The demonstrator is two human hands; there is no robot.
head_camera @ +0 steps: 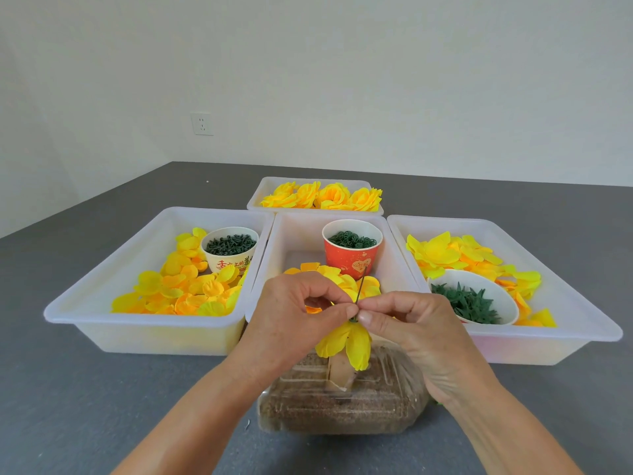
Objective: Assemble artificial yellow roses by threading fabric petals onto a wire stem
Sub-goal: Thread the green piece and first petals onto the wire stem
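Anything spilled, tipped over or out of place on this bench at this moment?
Nothing stands out. The red cup and the white cup stand upright in their trays, the petals stay inside the tray walls, and the finished roses sit in the far tray. Both hands pinch the wire stem.

Both forearms are cut off at the lower frame edge. The wire stem (361,286) vanishes between the fingertips (352,309) at frame centre; its lower run is hidden. Print on the cream cup (228,250), left of centre, is partly hidden by petals (178,289).
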